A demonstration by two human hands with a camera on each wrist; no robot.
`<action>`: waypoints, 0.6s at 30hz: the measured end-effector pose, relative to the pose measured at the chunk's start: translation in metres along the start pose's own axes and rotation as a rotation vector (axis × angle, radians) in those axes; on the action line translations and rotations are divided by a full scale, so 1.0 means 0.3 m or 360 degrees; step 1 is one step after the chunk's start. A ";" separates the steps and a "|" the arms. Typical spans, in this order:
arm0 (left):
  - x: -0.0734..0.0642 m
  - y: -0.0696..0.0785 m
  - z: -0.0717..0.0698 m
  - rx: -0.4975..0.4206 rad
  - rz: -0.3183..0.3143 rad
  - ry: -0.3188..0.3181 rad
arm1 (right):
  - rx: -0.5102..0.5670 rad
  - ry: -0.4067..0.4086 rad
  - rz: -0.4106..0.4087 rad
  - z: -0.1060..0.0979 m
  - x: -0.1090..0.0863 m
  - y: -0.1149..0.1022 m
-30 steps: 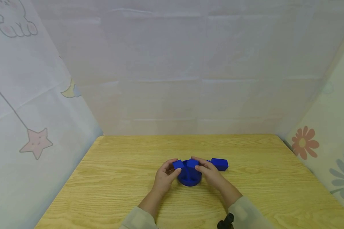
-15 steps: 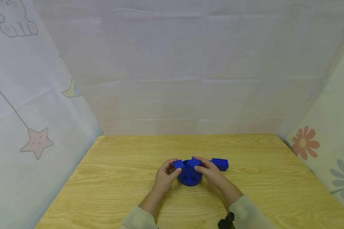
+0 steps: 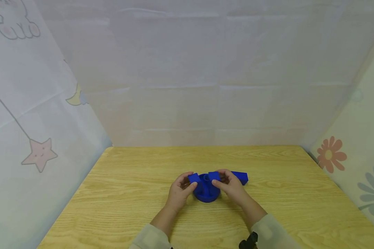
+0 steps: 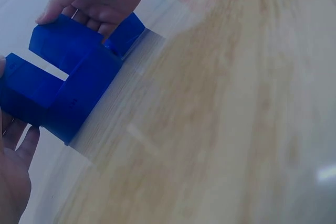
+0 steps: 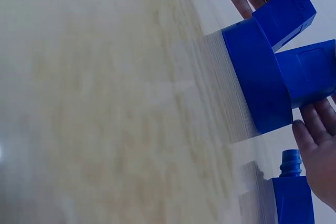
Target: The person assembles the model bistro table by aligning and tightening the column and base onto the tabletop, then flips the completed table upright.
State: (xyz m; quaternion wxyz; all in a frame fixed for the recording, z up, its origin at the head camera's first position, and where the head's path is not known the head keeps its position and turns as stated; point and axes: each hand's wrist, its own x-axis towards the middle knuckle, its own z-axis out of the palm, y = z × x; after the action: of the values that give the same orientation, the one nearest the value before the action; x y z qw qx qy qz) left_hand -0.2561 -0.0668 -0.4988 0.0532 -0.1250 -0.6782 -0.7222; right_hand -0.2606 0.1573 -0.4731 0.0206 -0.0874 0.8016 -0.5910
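Observation:
A blue round tray (image 3: 206, 198) with raised inner dividers and a small central ring stands on the wooden table. My left hand (image 3: 178, 194) pinches a blue block (image 3: 194, 178) between thumb and fingers at the tray's left side. On the opposite side, my right hand (image 3: 233, 189) grips a second blue block (image 3: 214, 176) the same way. Both blocks stick up above the rim, tilted apart in the right wrist view; their lower ends are hidden inside. Behind the right hand lies another blue block (image 3: 241, 177), whose ribbed, screw-like neck (image 5: 291, 163) shows in the right wrist view.
The wood-grain table (image 3: 127, 193) stretches out on every side of the tray. A pale cloth wall (image 3: 205, 86) rises behind it, and printed cloths flank both sides. A black strap piece (image 3: 248, 241) sits at my right sleeve.
My right hand has moved slightly right with its block, widening the gap between the two blocks and uncovering the central ring. The left hand stays put.

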 end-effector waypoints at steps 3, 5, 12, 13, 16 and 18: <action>0.000 0.001 0.001 0.0000 -0.0012 0.0005 | 0.0034 0.0051 0.0029 0.000 -0.003 0.000; 0.000 0.002 0.000 -0.0002 -0.0017 0.0003 | 0.0070 0.0051 0.0037 -0.004 -0.008 0.000; 0.001 0.003 0.000 -0.0008 -0.0032 0.0009 | 0.0075 0.0062 0.0046 -0.021 -0.033 -0.004; 0.001 0.003 0.001 -0.0010 -0.0032 0.0012 | 0.0065 0.0064 0.0045 -0.022 -0.036 -0.004; 0.000 0.004 0.000 -0.0007 -0.0037 0.0015 | 0.0044 0.0046 0.0041 -0.027 -0.040 -0.001; -0.001 0.005 0.000 -0.0006 -0.0036 0.0012 | 0.0021 0.0005 0.0029 -0.031 -0.041 0.001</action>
State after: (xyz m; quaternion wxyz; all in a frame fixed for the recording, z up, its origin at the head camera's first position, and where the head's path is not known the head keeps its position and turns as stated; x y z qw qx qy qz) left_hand -0.2555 -0.0670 -0.4973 0.0472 -0.1147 -0.6781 -0.7244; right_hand -0.2497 0.1683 -0.4714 0.0252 -0.0791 0.7985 -0.5962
